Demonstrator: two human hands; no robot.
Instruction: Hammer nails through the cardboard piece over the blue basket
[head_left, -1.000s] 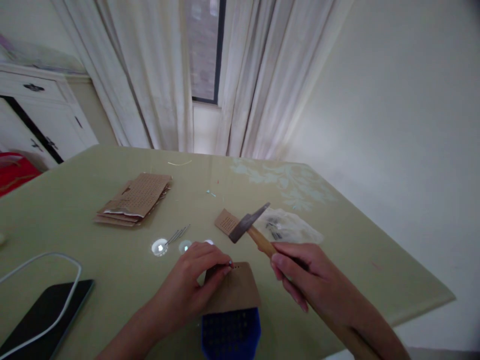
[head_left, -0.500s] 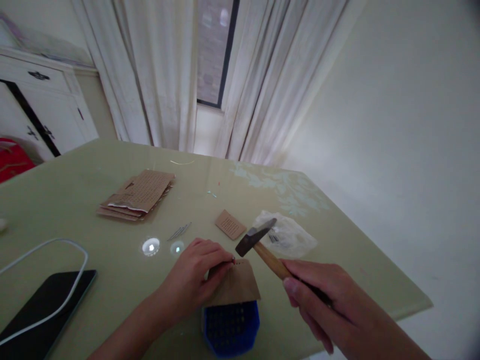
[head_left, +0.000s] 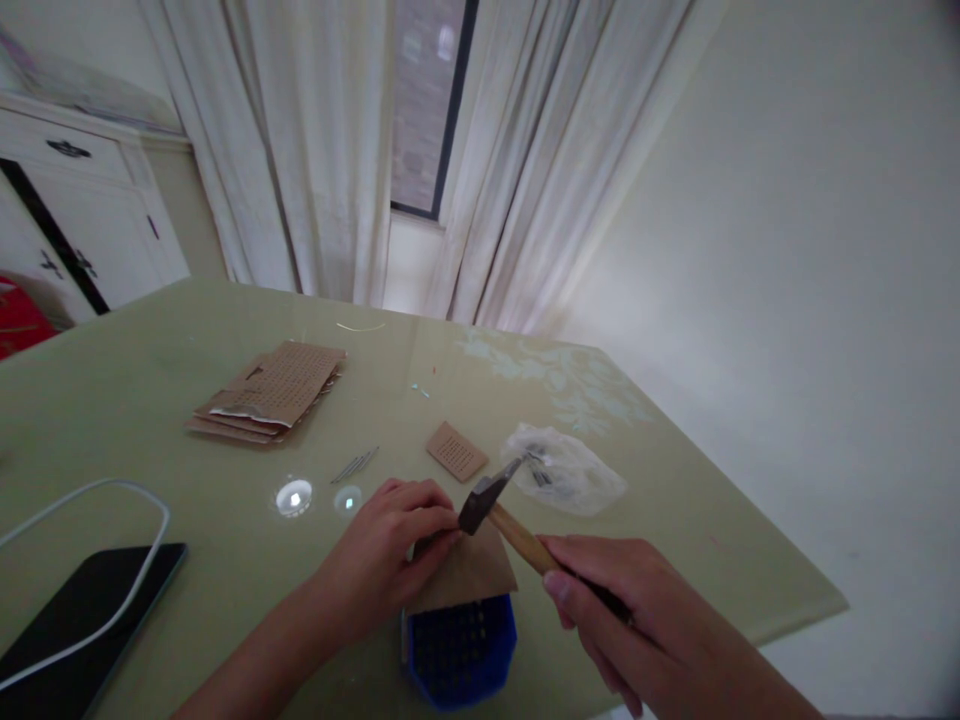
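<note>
My left hand (head_left: 390, 545) pinches something small, probably a nail, at the far edge of a brown cardboard piece (head_left: 469, 572). That cardboard lies over a blue perforated block (head_left: 459, 650) near the table's front edge. My right hand (head_left: 622, 620) grips the wooden handle of a hammer (head_left: 495, 508). The hammer's metal head is down right by my left fingertips, at the cardboard's far edge.
On the green table (head_left: 150, 400) lie a stack of perforated cardboard sheets (head_left: 270, 392), a small cardboard square (head_left: 456, 451), loose nails (head_left: 357, 464), a clear plastic bag (head_left: 566, 468), and a black phone (head_left: 82, 620) with a white cable (head_left: 90, 490). Curtains and a white cabinet stand behind.
The hammer head has swung down and toward my left fingertips, from above the small cardboard square to the edge of the cardboard. My left hand has kept its pinch in place.
</note>
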